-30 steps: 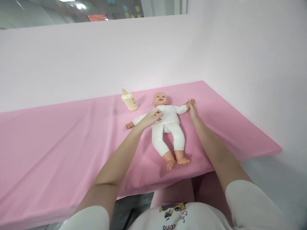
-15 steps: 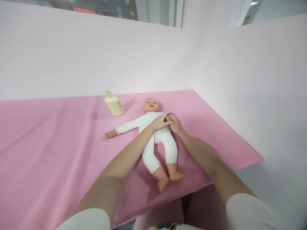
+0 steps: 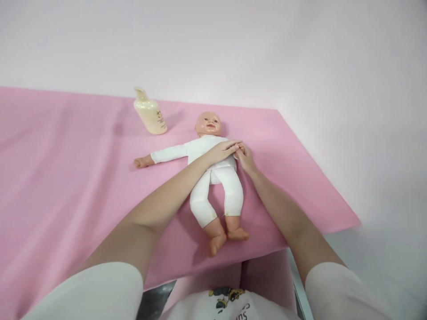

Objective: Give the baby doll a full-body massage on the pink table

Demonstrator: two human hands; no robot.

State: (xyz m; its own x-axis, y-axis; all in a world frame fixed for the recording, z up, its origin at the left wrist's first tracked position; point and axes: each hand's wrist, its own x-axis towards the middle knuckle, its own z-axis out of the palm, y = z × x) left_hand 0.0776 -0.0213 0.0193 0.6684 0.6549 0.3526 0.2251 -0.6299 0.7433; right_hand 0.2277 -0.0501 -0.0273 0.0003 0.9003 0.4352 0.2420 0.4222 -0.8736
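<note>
A baby doll (image 3: 199, 152) in a white suit lies on its back on the pink-covered table (image 3: 287, 195). Its head points to the far side and its bare feet to the near edge. My left hand (image 3: 224, 151) reaches across the doll's belly, its fingers closed over the doll's hand (image 3: 240, 150) on the right side. From the other side my right hand (image 3: 247, 160) is closed around the same small hand, the two hands touching. Most of that doll arm is hidden behind my hands. The doll's other arm (image 3: 168, 154) stretches out to the left.
A cream-coloured pump bottle (image 3: 151, 118) with a label stands beyond the doll, on the left. White walls (image 3: 213, 53) rise behind the table and along its right side. The pink cover is wrinkled on the left.
The view has tipped down, so the doll and bottle appear higher. Both hands stay at the doll's hand; my left thumb has shifted slightly over it.
</note>
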